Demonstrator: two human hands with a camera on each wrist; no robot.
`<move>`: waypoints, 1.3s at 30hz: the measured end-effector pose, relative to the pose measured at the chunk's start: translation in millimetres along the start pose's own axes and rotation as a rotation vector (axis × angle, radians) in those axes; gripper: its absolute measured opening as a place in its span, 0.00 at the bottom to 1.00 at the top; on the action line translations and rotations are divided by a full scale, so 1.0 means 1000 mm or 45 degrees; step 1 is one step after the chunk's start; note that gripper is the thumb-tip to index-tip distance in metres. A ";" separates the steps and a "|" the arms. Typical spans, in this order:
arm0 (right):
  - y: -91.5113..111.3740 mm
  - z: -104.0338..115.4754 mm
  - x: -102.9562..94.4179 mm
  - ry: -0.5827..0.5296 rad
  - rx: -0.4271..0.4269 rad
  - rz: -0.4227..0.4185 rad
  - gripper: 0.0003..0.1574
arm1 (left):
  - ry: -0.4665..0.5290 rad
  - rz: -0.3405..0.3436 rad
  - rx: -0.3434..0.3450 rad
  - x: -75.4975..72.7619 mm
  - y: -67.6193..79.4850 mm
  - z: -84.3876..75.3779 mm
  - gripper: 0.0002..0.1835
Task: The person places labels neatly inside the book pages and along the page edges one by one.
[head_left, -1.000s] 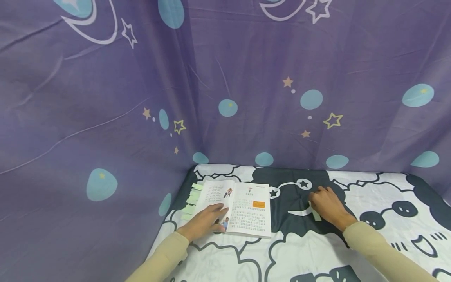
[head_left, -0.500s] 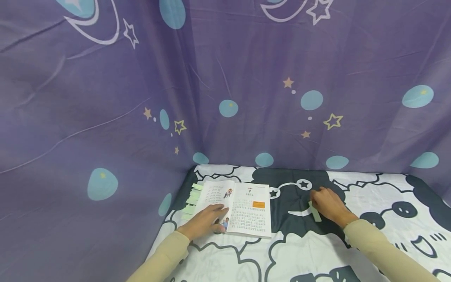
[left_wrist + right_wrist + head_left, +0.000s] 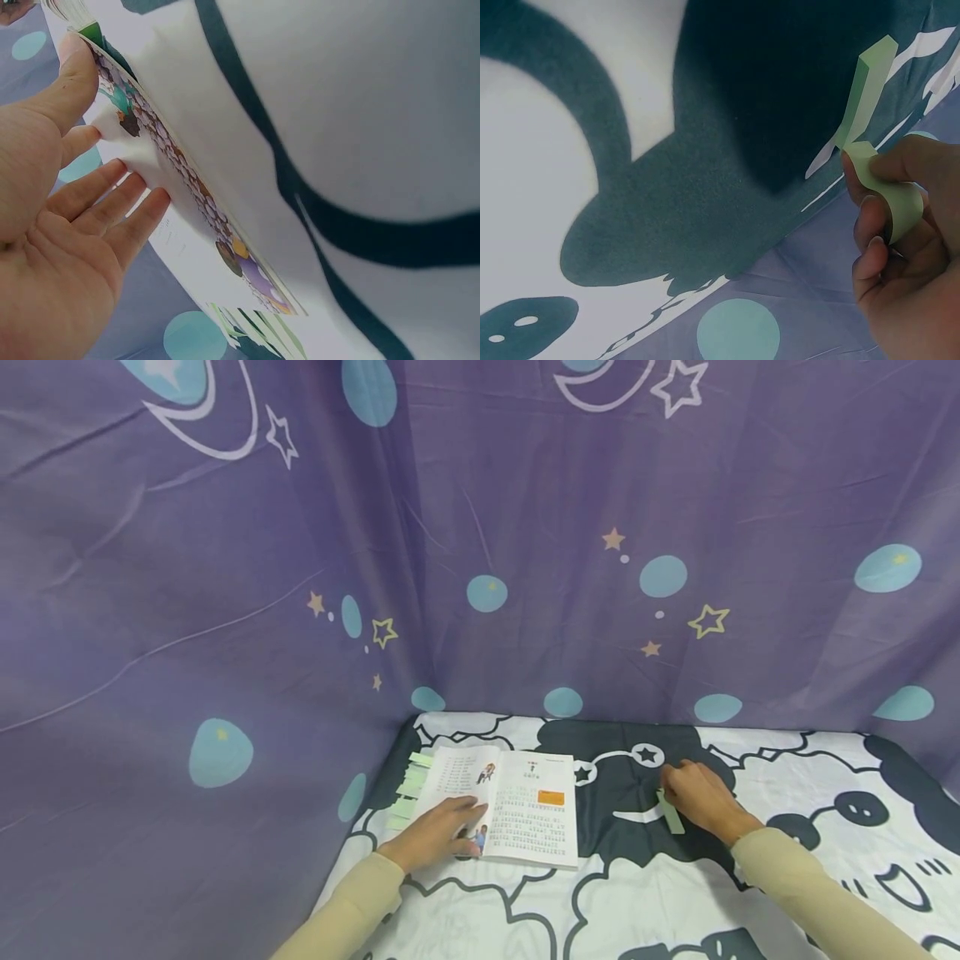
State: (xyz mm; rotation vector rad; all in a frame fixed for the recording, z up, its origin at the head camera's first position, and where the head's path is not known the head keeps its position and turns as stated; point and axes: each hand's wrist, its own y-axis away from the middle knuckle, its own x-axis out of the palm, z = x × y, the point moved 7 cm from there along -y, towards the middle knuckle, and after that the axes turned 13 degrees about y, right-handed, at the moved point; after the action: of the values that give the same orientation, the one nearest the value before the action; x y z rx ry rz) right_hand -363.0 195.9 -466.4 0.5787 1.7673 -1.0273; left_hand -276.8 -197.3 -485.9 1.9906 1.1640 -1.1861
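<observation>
An open book lies on the patterned cloth, with printed text, small pictures and an orange box on its pages. My left hand rests on the lower part of its left page; in the left wrist view the fingers are spread and relaxed beside the page edge. Further right, my right hand pinches a curled pale green sticky note between thumb and fingers. Just by the fingertips lies a narrow pad of green sticky notes on the dark part of the cloth. Whether note and pad still touch, I cannot tell.
Several green sticky tabs stick out from the book's left edge. A black and white cartoon cloth covers the surface. Purple curtains with stars and blue ovals hang behind and on the left.
My right hand has shifted slightly, so more of the green sticky note pad shows beside it. The left hand stays on the book.
</observation>
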 end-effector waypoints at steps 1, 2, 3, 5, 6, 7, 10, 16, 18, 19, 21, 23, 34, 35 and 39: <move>0.000 0.000 0.000 -0.004 -0.003 -0.003 0.10 | 0.000 0.001 -0.002 0.000 0.000 0.000 0.42; 0.000 0.000 0.000 -0.007 -0.007 -0.007 0.10 | 0.005 0.002 -0.003 0.000 0.000 0.000 0.42; 0.000 0.000 0.000 -0.009 -0.009 -0.011 0.10 | 0.008 0.004 -0.006 0.000 0.000 -0.001 0.42; 0.000 -0.001 -0.001 -0.012 -0.013 -0.017 0.10 | 0.011 0.002 -0.003 0.000 0.001 -0.002 0.42; 0.000 -0.001 -0.001 -0.013 -0.014 -0.018 0.10 | 0.015 0.003 -0.005 0.000 0.001 -0.002 0.42; 0.000 -0.001 0.000 -0.015 -0.016 -0.018 0.10 | 0.018 0.003 -0.005 0.000 0.001 -0.002 0.42; 0.000 -0.003 -0.001 -0.035 -0.010 -0.013 0.11 | 0.024 -0.001 -0.005 -0.001 0.002 -0.003 0.42; -0.001 -0.008 0.000 -0.131 0.043 0.003 0.12 | 0.029 -0.007 0.011 -0.002 0.002 -0.005 0.41; -0.001 -0.009 0.001 -0.158 0.062 -0.002 0.12 | 0.035 -0.009 0.015 -0.003 0.003 -0.004 0.41; 0.000 -0.010 0.001 -0.165 0.068 -0.006 0.12 | 0.040 -0.009 0.017 -0.002 0.003 -0.004 0.41; 0.001 -0.010 0.000 -0.176 0.073 -0.019 0.12 | 0.045 -0.010 0.023 -0.002 0.003 -0.004 0.41; 0.001 -0.011 0.000 -0.177 0.080 -0.031 0.14 | 0.047 -0.016 0.032 -0.002 0.004 -0.004 0.42; -0.002 -0.016 0.000 -0.221 0.158 0.030 0.08 | 0.026 -0.014 0.005 -0.001 0.002 0.002 0.42; -0.003 -0.015 0.001 -0.217 0.150 0.023 0.08 | 0.026 -0.016 0.010 -0.001 0.002 0.002 0.42; -0.007 -0.012 0.003 -0.217 0.149 0.028 0.07 | 0.028 -0.015 0.027 0.000 0.003 0.000 0.42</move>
State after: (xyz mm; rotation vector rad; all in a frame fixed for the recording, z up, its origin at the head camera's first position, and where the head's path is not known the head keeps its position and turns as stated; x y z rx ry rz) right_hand -375.3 202.4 -464.6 0.5642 1.5565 -1.1359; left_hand -274.1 -198.7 -485.3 2.0201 1.1804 -1.1895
